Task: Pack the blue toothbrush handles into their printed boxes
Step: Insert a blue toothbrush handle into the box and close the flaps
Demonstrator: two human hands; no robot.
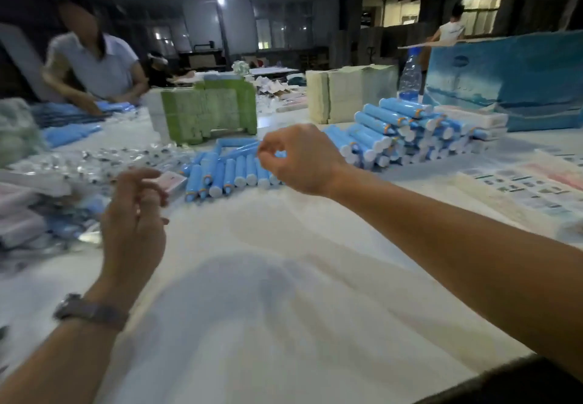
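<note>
Lying side by side in a loose row on the white table (284,277), the blue toothbrush handles (233,173) sit just beyond both hands, white end caps toward the viewer. A larger stack of handles (407,132) is piled to the right. The right hand (299,159) hovers over the near row, fingers curled with thumb and forefinger tips close together; whether it pinches anything I cannot tell. The left hand (132,224) is raised beside a printed box (168,183), fingers loosely bent and holding nothing; a wristwatch (91,310) is on that wrist. Clear plastic wrappers (104,160) litter the left. Behind stand a green foam block (208,110), a plastic bottle (410,77) and a blue carton (517,78). A person in a pale shirt (91,63) works across the table.
</note>
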